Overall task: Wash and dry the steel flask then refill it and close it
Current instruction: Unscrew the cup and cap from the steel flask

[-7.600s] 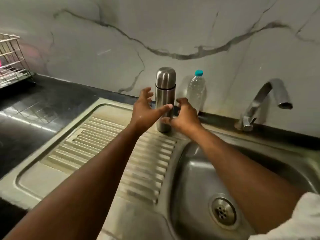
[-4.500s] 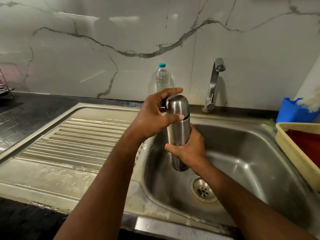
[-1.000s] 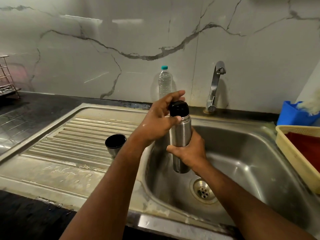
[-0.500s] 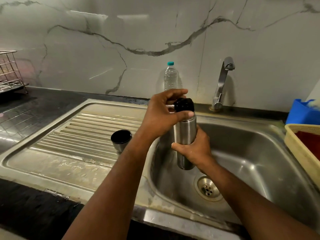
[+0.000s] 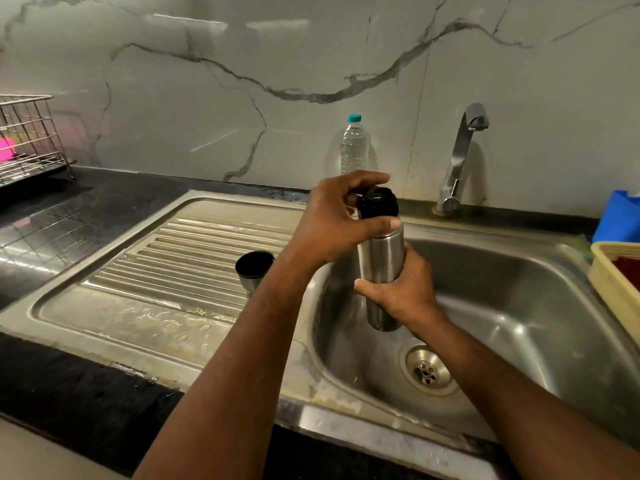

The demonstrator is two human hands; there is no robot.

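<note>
The cylindrical brushed-steel flask (image 5: 381,261) stands upright in the air over the left part of the stainless-steel sink basin (image 5: 519,306), above and left of the round drain (image 5: 428,370). The right hand (image 5: 401,289) wraps its grip round the lower half of the flask body, fingers curled about the far side and thumb across the near side. The left hand (image 5: 334,223) closes its grip on the black plastic stopper (image 5: 377,204) at the flask's mouth, thumb on the near side and fingers over the far side; what the flask holds cannot be told. The flask's steel cup lid with its dark inside (image 5: 254,268) stands mouth-up on the ribbed steel draining board (image 5: 173,258), left of the flask, its inside showing only dark. At the far wall, a clear plastic water bottle with a teal cap (image 5: 354,143) stands upright, filled with clear liquid nearly to the neck, left of the chrome tap (image 5: 460,154). On the black table (image 5: 52,223) at far left sits a wire dish rack (image 5: 29,140) with something pink inside. At the right edge, a cream plastic basket (image 5: 609,271) holds something red, with a blue plastic container (image 5: 620,216) just beyond it.
</note>
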